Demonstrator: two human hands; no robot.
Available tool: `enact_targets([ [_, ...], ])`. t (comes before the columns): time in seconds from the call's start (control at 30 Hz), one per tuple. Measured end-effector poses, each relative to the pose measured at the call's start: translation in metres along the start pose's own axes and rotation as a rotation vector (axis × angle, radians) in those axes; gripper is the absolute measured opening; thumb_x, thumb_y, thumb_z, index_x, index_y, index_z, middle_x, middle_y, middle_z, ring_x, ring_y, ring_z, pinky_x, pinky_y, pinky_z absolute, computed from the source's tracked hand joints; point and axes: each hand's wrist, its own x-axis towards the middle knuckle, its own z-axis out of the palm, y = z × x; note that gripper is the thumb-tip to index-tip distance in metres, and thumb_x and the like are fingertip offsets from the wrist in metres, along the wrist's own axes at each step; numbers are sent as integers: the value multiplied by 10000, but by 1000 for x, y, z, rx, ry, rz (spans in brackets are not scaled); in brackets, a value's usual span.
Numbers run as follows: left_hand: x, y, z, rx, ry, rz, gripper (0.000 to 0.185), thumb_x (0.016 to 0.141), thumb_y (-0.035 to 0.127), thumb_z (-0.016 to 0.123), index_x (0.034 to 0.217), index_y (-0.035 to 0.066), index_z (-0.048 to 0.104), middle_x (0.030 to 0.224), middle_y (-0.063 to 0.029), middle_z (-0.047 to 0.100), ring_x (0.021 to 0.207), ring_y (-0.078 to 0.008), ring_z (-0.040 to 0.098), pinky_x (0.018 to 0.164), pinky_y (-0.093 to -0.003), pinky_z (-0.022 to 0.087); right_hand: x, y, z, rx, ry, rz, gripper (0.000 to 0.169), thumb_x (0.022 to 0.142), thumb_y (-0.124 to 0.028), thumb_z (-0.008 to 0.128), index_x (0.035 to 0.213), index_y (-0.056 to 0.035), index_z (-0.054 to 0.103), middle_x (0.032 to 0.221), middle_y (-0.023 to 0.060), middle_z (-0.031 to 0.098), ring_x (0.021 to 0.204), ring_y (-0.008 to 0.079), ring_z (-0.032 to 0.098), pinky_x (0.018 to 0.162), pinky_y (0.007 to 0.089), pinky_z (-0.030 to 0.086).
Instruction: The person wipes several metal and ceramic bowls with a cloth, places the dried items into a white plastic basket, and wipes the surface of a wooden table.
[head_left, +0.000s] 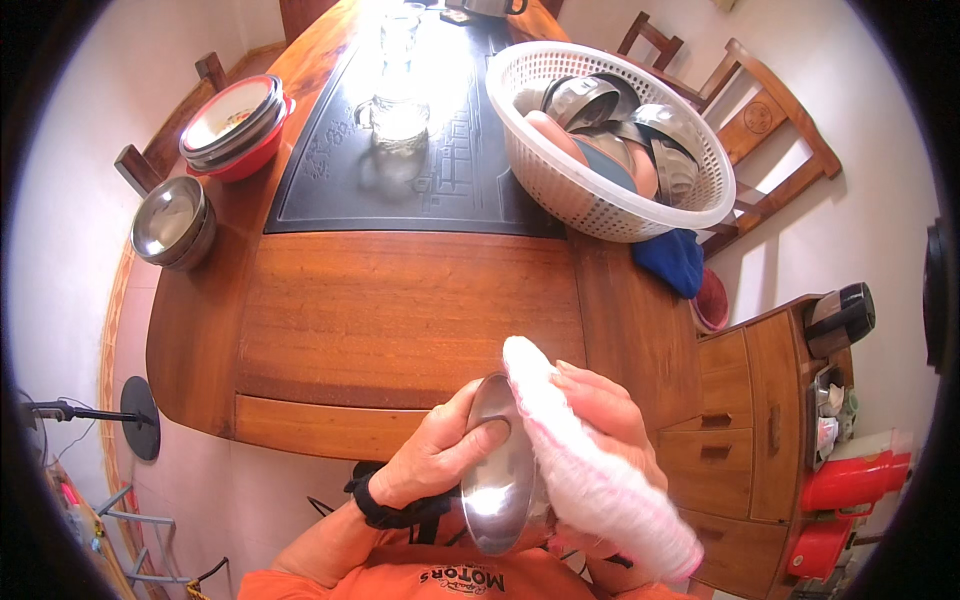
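Observation:
My left hand (448, 448) grips a shiny metal bowl (501, 480) by its rim, thumb inside, with the bowl tilted on edge just in front of my body. A white cloth with pink edging (600, 480) is in my right hand (611, 409), pressed to the outer side of that bowl. On the wooden table (412, 315), at the left edge, stand stacked metal bowls (171, 221). Behind them is a stack of basins with a red one (244, 161) at the bottom. A white plastic basket (600, 202) at the right holds several metal bowls and other dishes.
A black tray (345, 202) with a glass mug (400, 116) lies across the table's far part. A blue cloth (673, 261) hangs by the basket. To the right stand a wooden cabinet (724, 472), a red thermos jug (855, 480) and wooden chairs (787, 127).

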Motion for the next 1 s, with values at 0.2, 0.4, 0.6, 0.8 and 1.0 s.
enact_targets([
  [0.2, 1, -1, 0, 52, 0, 46, 443, 1005, 123, 529, 1401, -35, 407, 1247, -98, 585, 1150, -156, 531, 1002, -307, 420, -3, -14, 4, 813, 105, 518, 651, 848, -317, 766, 1351, 15, 522, 1410, 171, 507, 1317, 262, 470, 1103, 369, 348],
  [0.4, -3, -8, 0, -33, 77, 115, 460, 987, 113, 554, 1401, -32, 415, 1300, -61, 551, 1164, -136, 508, 1023, -297, 406, -34, 12, 21, 682, 130, 730, 682, 969, -431, 581, 1447, 15, 388, 1425, 145, 487, 1291, 262, 490, 1097, 390, 387],
  [0.6, -4, -31, -11, -78, 147, 146, 435, 943, 95, 607, 1345, -16, 483, 1218, -59, 604, 1099, -124, 545, 965, -287, 449, -61, 23, 36, 851, 53, 798, 632, 986, -366, 539, 1448, 37, 388, 1455, 153, 441, 1362, 273, 387, 1139, 398, 284],
  [0.8, -25, -59, -31, -98, 83, 141, 391, 922, 76, 635, 1287, -9, 526, 1204, -67, 616, 1063, -138, 581, 929, -293, 477, -88, 37, 44, 451, -142, 617, 643, 1016, -395, 481, 1469, 35, 328, 1445, 177, 453, 1331, 299, 438, 1116, 402, 327],
  [1.0, -28, -64, -29, -96, 102, 140, 394, 924, 73, 633, 1292, -9, 519, 1204, -67, 617, 1058, -141, 586, 925, -296, 481, -28, 4, 36, 548, -99, 643, 546, 941, -183, 603, 1416, 16, 422, 1346, 180, 534, 1226, 277, 523, 1027, 360, 409],
])
